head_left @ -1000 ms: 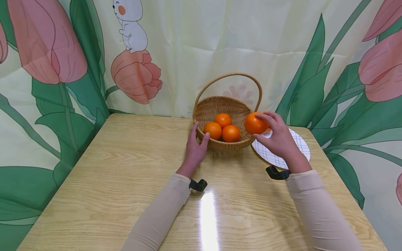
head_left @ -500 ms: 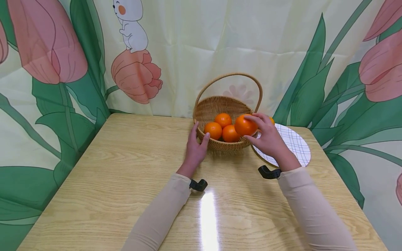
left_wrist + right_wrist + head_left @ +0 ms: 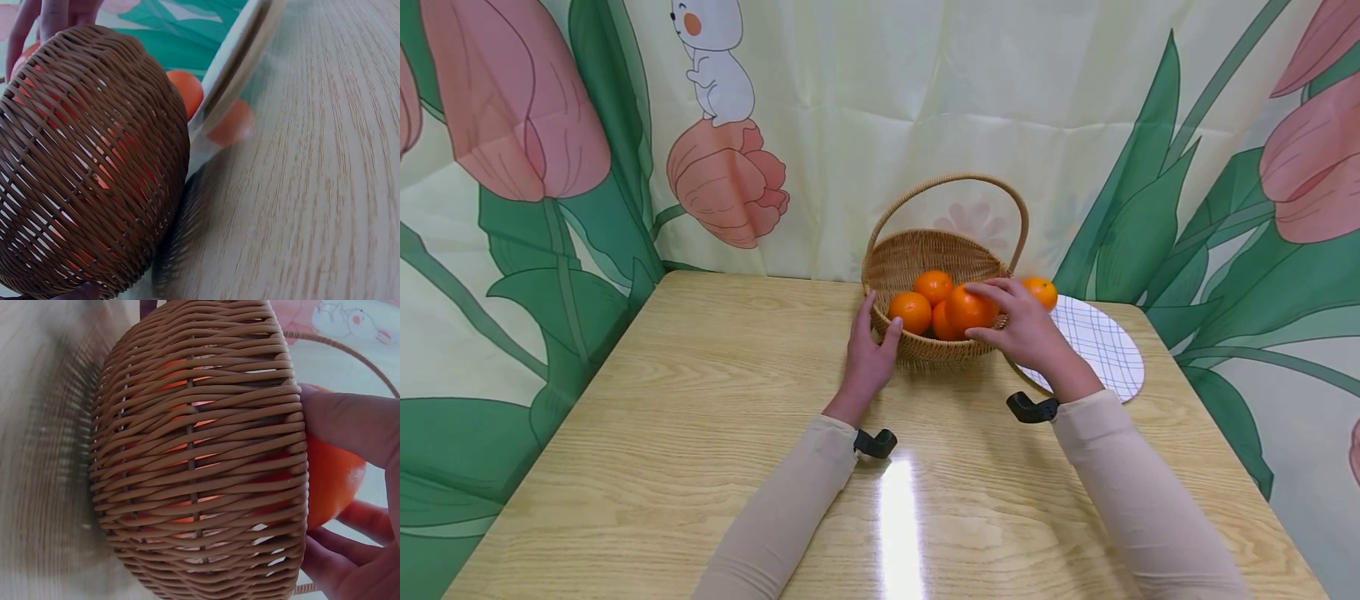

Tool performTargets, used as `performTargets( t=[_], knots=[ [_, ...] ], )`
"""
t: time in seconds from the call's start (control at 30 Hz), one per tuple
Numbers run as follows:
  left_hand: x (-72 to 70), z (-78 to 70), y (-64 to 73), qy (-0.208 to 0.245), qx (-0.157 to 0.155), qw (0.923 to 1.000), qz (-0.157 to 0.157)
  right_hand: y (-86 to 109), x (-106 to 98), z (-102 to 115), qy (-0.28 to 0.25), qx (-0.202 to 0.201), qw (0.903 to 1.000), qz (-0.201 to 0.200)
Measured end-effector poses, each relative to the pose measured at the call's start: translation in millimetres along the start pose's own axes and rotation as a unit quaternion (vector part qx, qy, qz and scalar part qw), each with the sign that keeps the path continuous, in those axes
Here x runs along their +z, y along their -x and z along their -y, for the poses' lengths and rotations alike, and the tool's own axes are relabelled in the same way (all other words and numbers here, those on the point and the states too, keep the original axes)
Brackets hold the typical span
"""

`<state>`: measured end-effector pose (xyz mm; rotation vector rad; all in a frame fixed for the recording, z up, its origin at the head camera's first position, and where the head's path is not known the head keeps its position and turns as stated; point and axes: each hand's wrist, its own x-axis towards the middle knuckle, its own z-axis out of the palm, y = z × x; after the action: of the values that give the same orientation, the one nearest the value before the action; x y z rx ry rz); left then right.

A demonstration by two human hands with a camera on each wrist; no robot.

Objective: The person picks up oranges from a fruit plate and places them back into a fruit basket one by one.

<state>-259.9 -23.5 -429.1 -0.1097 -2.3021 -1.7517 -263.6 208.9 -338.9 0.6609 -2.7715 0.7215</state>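
Observation:
A wicker basket (image 3: 943, 350) with a tall arched handle stands near the table's back edge. Two oranges (image 3: 910, 312) lie plainly visible inside, and another is partly covered by the orange (image 3: 970, 308) in my right hand (image 3: 1026, 329). That hand pinches the fruit between thumb and fingers, just inside the basket's front right rim; in the right wrist view the thumb (image 3: 350, 419) overlaps the rim. My left hand (image 3: 868, 358) holds the basket's left side, its thumb at the front rim. The left wrist view shows mostly the basket's woven wall (image 3: 94, 156).
Right of the basket lies a round white plate (image 3: 1097, 342) with a blue grid pattern. One more orange (image 3: 1040, 292) sits at its back left, beside the basket. A flower-printed curtain (image 3: 820, 167) hangs behind the wooden table (image 3: 700, 400).
My right hand has carried the orange leftward and down, from above the plate's side into the basket. The orange beside the basket has come into view. My left hand has stayed put.

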Motion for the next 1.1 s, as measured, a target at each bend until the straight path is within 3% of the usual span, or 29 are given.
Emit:
performTargets(
  t=[0.4, 0.73, 1.1],
  knots=[
    [-0.7, 2.1, 0.0, -0.002, -0.003, 1.0000, 0.004, -16.4, 2, 8, 0.000, 0.017, 0.9971, 0.074],
    [0.6, 3.2, -0.9, -0.007, 0.003, 1.0000, 0.003, -22.7, 4, 9, 0.016, 0.065, 0.9877, 0.141],
    [0.9, 2.8, -1.1, -0.004, 0.005, 1.0000, 0.000, -20.9, 3, 9, -0.005, 0.059, 0.9908, 0.122]
  ],
)
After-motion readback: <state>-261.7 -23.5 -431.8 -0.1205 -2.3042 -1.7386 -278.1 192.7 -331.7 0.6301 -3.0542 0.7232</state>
